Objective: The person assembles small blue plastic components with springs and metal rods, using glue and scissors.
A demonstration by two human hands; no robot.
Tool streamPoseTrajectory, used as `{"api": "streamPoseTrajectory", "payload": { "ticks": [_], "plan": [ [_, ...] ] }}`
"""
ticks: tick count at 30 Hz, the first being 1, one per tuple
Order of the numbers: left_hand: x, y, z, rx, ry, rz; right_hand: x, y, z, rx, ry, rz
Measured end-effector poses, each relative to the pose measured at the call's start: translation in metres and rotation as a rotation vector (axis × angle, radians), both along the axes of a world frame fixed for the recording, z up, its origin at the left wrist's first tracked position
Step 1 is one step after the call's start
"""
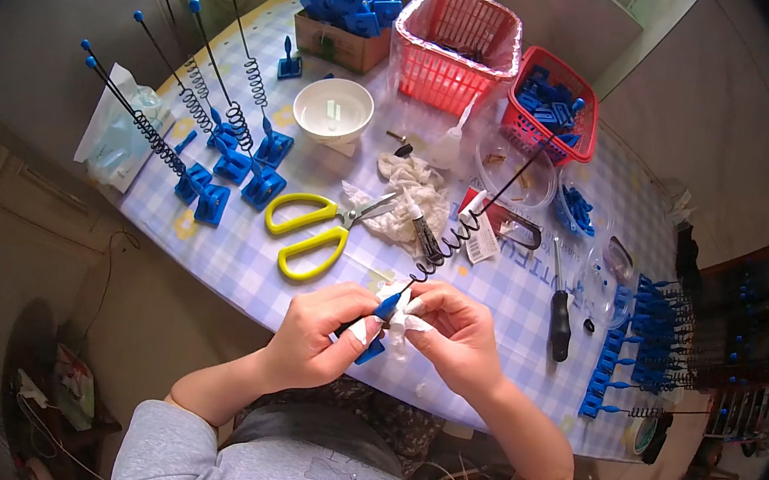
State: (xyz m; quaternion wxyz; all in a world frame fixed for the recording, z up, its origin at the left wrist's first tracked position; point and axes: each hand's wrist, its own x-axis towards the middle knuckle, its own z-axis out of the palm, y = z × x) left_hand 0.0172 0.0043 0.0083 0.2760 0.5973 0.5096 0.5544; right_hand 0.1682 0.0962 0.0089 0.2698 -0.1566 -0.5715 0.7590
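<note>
Close together above the near edge of the checked table [220, 253], in front of a grey shirt [279, 477], with both elbows bent and the bare forearms slanting inward from either side. Clamped, in the left hand [321, 330], on a blue stand [386, 305], with the back of the hand turned upward, fingers curled in and thumb pressed along the near side. Covered in white at that thumb's tip.

Pinching a white tissue [398, 334] between thumb and fingers of the right hand [457, 340], right beside the stand's pointed upper part, with the wrist bent inward and the fingers arched over the thumb. Covered in white at this thumb too. Too crowded at the fingertips to tell whether touching from hand to hand.

Tilted up and rightward out of the left grip, with a black spring wire [516, 176] rising from the stand's tip to a blue ball [578, 104], in view across the smaller red basket [550, 140].

Past the hands, close to yellow-handled scissors [299, 215] on the left, a crumpled cloth [401, 180] and a dark tube [423, 235] ahead, and a black-handled screwdriver [559, 324] on the right. Farther left, in a cluster, more blue spring stands [264, 187].
</note>
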Motion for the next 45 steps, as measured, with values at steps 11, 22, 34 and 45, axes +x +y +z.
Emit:
{"api": "streamPoseTrajectory", "payload": {
  "ticks": [11, 22, 34, 45],
  "plan": [
    [0.006, 0.0, 0.007, 0.082, 0.168, 0.062, -0.004, -0.002, 0.001, 0.027, 0.078, -0.091],
    [-0.011, 0.004, -0.003, -0.056, -0.022, -0.316, 0.004, 0.01, -0.002, 0.245, 0.143, 0.033],
    [-0.013, 0.006, -0.006, -0.29, -0.411, -0.641, 0.005, 0.013, 0.014, 0.256, 0.088, 0.196],
    [-0.013, 0.005, -0.004, -0.415, -0.461, -0.625, 0.009, 0.01, 0.015, 0.307, -0.015, 0.156]
  ]
}}
